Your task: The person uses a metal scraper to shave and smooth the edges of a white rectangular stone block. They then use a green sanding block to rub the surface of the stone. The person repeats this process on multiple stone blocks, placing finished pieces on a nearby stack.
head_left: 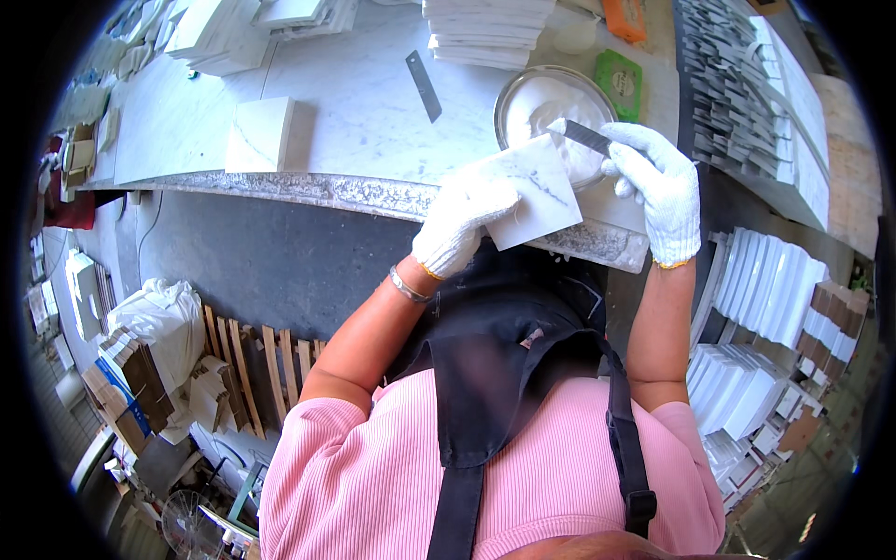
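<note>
While a pale block [259, 135] stands on the bench [364, 131], the gloved left hand [464, 222] has its grip closed on a veined tile [534, 194] near a bowl [499, 110] of white paste [558, 101]; a grey blade [586, 138] is pinched in the grip of the right hand [658, 187].

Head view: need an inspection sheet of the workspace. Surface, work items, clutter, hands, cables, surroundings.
Surface: pale veined worktop, rough front edge
Work items: white tile; grey scraper blade with white on its tip; round tub of white paste
Clutter: loose grey blade, tile stack, green box, orange box
Hands: both gloved; left hand holds the tile, right hand the scraper blade
Cables: thin dark cord-like line beyond the worktop's front edge, left; exact kind unclear
Surroundings: white slabs at right; wooden slats and fan at left
</note>
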A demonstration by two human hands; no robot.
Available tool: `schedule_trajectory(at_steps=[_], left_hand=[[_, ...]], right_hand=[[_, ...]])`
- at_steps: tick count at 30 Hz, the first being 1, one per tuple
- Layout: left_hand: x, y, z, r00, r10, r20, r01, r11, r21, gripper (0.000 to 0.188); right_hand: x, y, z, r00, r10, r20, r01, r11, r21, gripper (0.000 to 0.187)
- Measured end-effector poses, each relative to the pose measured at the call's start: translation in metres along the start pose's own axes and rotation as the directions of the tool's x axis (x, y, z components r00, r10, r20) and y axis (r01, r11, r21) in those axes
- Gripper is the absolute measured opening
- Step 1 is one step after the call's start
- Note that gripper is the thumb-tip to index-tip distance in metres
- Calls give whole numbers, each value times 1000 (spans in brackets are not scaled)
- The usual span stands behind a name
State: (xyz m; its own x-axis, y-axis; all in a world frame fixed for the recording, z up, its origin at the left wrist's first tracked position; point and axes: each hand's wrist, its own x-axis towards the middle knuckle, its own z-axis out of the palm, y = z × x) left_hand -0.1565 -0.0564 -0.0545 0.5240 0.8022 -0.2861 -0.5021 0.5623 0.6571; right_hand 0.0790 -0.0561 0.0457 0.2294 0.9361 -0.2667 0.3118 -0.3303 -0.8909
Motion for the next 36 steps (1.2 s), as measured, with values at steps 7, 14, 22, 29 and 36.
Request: schedule_trajectory(at_steps=[7,14,22,29,36], left_hand=[[1,-4,-4,1000,-6,-2,6,1000,24,54],[0,-2,-2,1000,-5,-10,6,998,65,56],[-1,-6,-7,999,-36,-15,37,997,64,55],[-2,-8,-10,999,-49,-24,50,998,43,49],[-2,-3,-6,1000,-24,-7,25,993,117,50]], right_hand=[[-4,7,1,999,-45,-3,45,999,0,26],[-6,7,4,991,-123,-49,121,992,-36,25],[12,23,2,984,-172,-41,159,964,-212,23],[24,27,-1,919,-383,98,357,697,-622,27],[75,6,-21,878,-475,-61,316,671,-670,47]])
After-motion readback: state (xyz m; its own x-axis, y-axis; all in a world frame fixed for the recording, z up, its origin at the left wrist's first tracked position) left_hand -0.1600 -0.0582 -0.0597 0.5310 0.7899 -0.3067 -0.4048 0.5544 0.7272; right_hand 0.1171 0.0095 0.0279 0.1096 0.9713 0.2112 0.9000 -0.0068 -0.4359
